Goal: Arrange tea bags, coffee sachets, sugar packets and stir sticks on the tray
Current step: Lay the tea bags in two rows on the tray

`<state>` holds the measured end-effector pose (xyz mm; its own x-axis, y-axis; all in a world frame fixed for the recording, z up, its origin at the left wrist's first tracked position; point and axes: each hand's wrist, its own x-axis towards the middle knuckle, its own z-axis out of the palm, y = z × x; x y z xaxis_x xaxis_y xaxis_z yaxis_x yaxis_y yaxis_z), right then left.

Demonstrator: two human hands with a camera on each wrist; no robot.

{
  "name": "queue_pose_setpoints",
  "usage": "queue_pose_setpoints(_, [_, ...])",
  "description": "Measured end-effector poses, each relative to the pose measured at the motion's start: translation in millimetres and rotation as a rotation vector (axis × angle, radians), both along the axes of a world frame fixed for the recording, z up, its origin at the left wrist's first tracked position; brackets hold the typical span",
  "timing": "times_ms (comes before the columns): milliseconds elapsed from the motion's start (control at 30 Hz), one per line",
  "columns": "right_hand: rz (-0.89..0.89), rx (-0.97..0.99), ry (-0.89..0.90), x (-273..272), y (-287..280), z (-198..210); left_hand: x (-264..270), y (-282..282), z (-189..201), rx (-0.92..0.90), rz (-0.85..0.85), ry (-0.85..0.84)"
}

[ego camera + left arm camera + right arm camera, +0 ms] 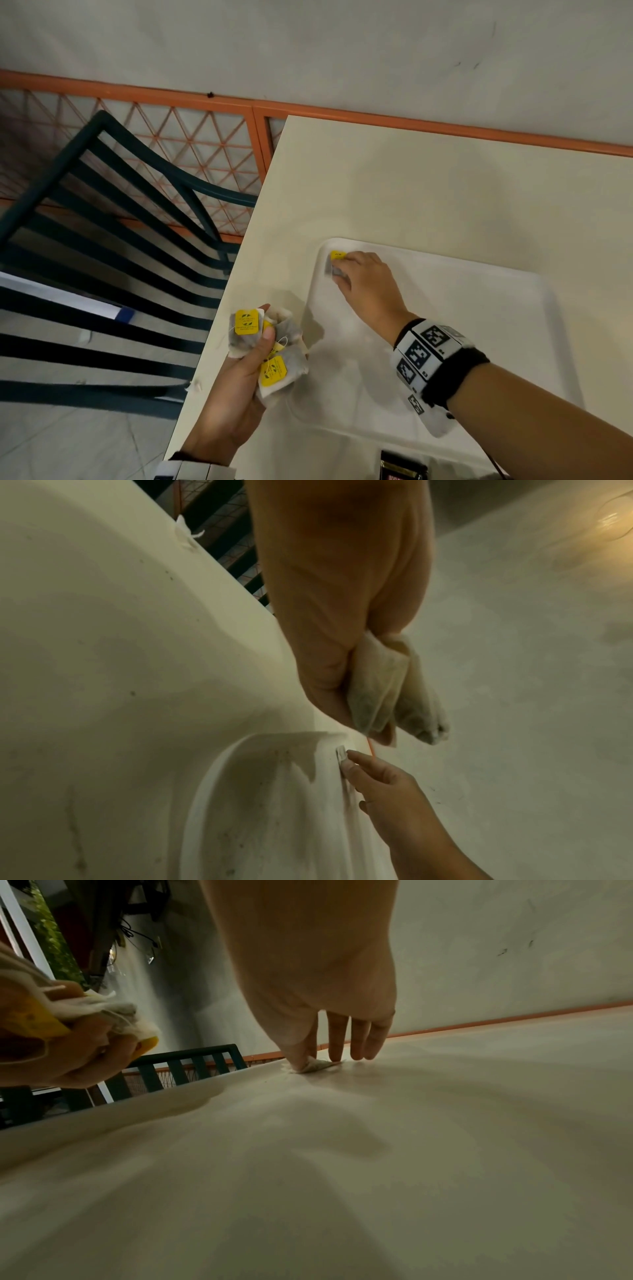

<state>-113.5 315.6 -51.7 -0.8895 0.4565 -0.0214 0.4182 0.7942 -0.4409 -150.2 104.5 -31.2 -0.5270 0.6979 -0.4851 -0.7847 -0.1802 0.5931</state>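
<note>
A white tray (496, 342) lies on the cream table (411, 188). My right hand (342, 270) reaches into the tray's far left corner. It pinches a single tea bag (330, 268) with a yellow tag and holds it down on the tray floor. In the right wrist view the thumb sits on this tea bag (316, 1066) and the other fingers point straight down. My left hand (263, 337) hovers over the table's left edge beside the tray, gripping a crumpled bunch of tea bags (286, 337) with yellow tags. The same bunch of tea bags (380, 696) hangs in the left wrist view.
A dark green slatted chair (102, 240) stands left of the table, in front of an orange lattice rail (205, 137). A dark sachet (402, 467) pokes in at the near edge below the tray. A small paper scrap (197, 385) lies at the table's left edge.
</note>
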Motion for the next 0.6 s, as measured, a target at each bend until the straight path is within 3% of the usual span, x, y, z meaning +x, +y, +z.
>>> queue_pose_setpoints(433, [-0.011, 0.019, -0.068, -6.3, -0.5, 1.1, 0.6, -0.4, 3.5, 0.017, 0.006, -0.019])
queue_pose_setpoints(600, [0.003, -0.111, 0.076, -5.5, -11.9, 12.4, 3.2, 0.8, 4.2, -0.008, 0.001, -0.015])
